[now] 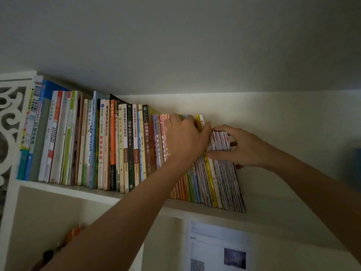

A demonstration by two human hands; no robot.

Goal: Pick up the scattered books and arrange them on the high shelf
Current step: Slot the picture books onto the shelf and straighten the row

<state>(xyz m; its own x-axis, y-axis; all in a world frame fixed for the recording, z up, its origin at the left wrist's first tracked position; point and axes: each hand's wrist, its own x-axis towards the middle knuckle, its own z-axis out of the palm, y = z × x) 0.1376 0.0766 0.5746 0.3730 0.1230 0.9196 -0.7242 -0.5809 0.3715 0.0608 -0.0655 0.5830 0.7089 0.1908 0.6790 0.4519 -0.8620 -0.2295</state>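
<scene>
- A white carved panel (9, 122) stands at the far left edge, at about 9 o'clock.
- Next to it, tall books (82, 141) stand in a long row on the high shelf (64, 189), their backs facing out.
- Near the middle of the view, thin pink and orange books (180, 189) lean a bit to the left.
- The left hand (185, 139) comes up from 7 o'clock. Its flat palm and fingers press on the tops of the thin books. It grips nothing.
- A yellow book (212, 182) stands among the striped books (228, 184) at the end of the row, at about 4 o'clock from the left hand.
- The right hand (244, 147) comes in from 4 o'clock. Its fingers and thumb curl around a small stack of thin books (219, 140) and hold it just above the striped books.
- A paper sheet (216, 247) hangs on the wall under the shelf, at 5 o'clock.
</scene>
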